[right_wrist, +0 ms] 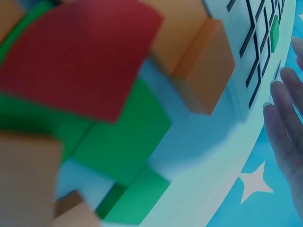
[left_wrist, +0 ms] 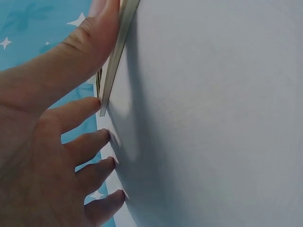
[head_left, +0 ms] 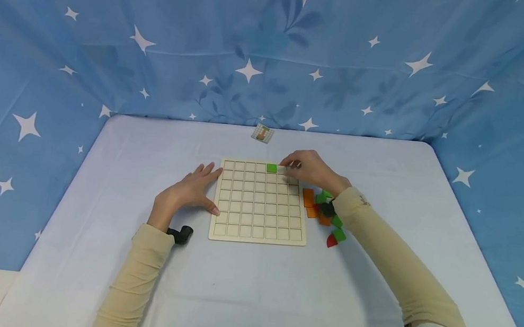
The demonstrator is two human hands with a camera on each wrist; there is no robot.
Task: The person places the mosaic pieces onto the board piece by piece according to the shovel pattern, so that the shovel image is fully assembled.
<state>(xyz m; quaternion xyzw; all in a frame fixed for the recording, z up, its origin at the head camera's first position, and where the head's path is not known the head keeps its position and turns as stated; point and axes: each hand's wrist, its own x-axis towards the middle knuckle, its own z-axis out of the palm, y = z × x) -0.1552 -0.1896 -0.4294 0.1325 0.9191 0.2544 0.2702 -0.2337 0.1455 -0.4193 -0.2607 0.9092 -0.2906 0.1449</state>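
A pale wooden grid board (head_left: 253,209) lies flat on the white table. One green square tile (head_left: 271,168) sits in its far row, right of the middle. My left hand (head_left: 191,187) is at the board's left side with fingers spread, thumb and index finger touching its edge. My right hand (head_left: 311,168) bends over the far right corner, fingertips close to the green tile. Its thumb and index finger are near each other, and I cannot tell whether they pinch anything. In the right wrist view its other fingers (right_wrist: 284,118) extend toward the board.
Beside the board's right edge, under the right forearm, lie loose orange tiles (head_left: 308,197), green tiles (head_left: 338,235) and a red curved-edge tile (head_left: 332,240). A small picture card (head_left: 262,133) lies at the table's back edge. A blue star-patterned curtain (head_left: 251,34) stands behind.
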